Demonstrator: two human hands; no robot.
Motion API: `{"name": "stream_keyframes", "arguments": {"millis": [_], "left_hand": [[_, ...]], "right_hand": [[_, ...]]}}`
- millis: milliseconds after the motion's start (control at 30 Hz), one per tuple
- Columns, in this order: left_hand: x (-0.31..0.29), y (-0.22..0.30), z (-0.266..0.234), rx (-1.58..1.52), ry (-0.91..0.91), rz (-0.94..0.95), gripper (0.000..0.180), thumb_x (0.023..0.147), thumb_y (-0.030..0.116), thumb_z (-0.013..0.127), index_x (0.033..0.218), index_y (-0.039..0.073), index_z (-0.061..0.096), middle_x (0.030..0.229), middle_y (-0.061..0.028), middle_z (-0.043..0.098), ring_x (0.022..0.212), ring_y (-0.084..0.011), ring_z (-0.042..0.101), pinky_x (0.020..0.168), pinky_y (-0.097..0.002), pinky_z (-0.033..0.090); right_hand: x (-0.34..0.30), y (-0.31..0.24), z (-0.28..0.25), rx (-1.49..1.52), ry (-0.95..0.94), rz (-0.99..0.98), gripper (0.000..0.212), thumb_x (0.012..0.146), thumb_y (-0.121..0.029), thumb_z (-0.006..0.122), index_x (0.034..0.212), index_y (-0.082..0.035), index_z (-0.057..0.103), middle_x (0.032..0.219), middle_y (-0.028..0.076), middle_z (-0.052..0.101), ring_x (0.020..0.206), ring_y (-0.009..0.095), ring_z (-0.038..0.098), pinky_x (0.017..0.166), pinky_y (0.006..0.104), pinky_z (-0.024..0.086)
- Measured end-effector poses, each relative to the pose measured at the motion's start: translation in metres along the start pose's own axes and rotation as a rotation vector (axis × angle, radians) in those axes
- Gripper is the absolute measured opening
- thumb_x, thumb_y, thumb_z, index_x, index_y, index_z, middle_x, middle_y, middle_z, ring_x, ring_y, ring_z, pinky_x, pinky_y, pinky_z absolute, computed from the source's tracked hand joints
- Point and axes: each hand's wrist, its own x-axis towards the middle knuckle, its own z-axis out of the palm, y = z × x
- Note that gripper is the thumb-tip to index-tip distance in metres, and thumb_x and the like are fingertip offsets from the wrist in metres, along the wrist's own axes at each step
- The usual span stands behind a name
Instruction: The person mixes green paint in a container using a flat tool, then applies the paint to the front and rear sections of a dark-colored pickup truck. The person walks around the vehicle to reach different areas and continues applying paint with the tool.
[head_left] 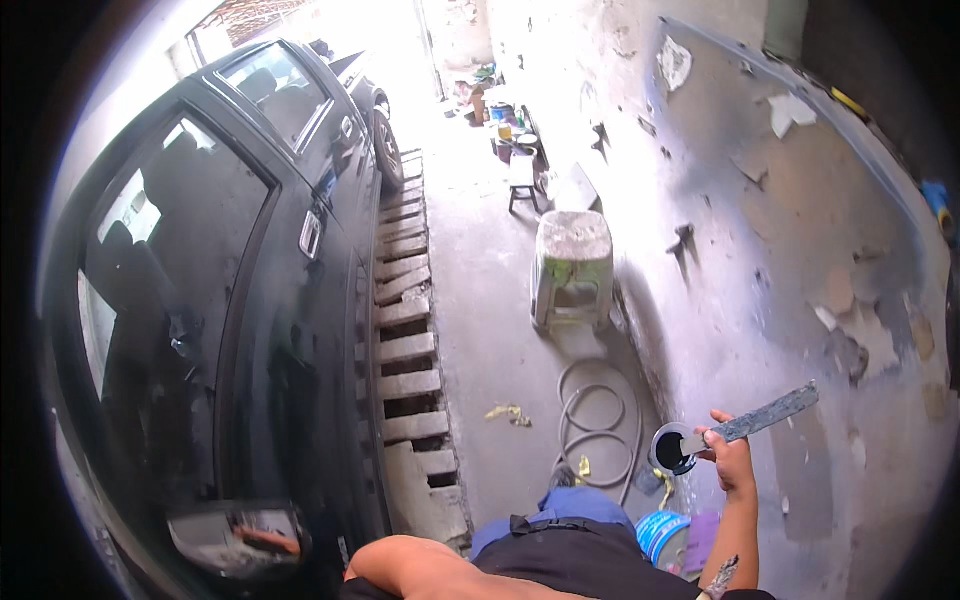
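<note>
My right hand (735, 464) is closed round a small round cup (657, 458) holding dark, nearly black liquid, likely paint. A flat, paint-crusted stirring stick (765, 415) slants out of the cup across the same hand, its far end pointing up and right. Part of my bent left arm (430, 562) crosses the lower edge; its hand does not show. Close to my right forearm, at the lower edge, a small paint-smeared thing (722, 575) is only partly visible.
A dark pickup truck (300, 330) fills the left, its side mirror (240, 535) low down. Ahead are a paint-spotted plastic stool (575, 245) and a coiled hose (600, 400). A blue bucket (658, 530) stands at my right. The right wall (790, 190) has peeling patches. Slatted floor gaps (408, 350) run beside the truck.
</note>
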Motion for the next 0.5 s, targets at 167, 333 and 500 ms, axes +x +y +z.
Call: {"name": "stream_keyframes", "arguments": {"millis": [167,333,500], "left_hand": [[0.043,0.008,-0.091,0.01,0.033,0.173,0.063,0.097,0.034,0.062,0.145,-0.002,0.041,0.131,-0.0472,0.044,0.13,-0.0596,0.04,0.106,-0.064,0.034],[0.069,0.059,-0.193,0.08,0.013,0.132,0.06,0.097,0.035,0.061,0.144,0.001,0.043,0.131,-0.0461,0.045,0.129,-0.0595,0.041,0.105,-0.0649,0.036],[0.106,0.127,-0.314,0.076,-0.022,0.128,0.056,0.098,0.032,0.06,0.142,0.0,0.046,0.133,-0.0447,0.045,0.127,-0.0588,0.043,0.102,-0.0637,0.04]], "right_hand": [[0.11,-0.067,0.044,-0.029,-0.054,-0.045,0.052,0.092,-0.008,0.057,0.141,-0.004,0.041,0.11,0.017,0.065,0.098,0.023,0.066,0.073,0.0356,0.06],[0.212,-0.107,0.103,-0.005,-0.059,-0.052,0.052,0.091,-0.008,0.058,0.14,-0.001,0.042,0.109,0.014,0.067,0.092,0.019,0.067,0.072,0.0331,0.06],[0.304,-0.129,0.163,-0.025,0.019,-0.048,0.052,0.09,-0.008,0.057,0.14,-0.001,0.042,0.108,0.015,0.067,0.091,0.02,0.068,0.07,0.0339,0.06]]}}
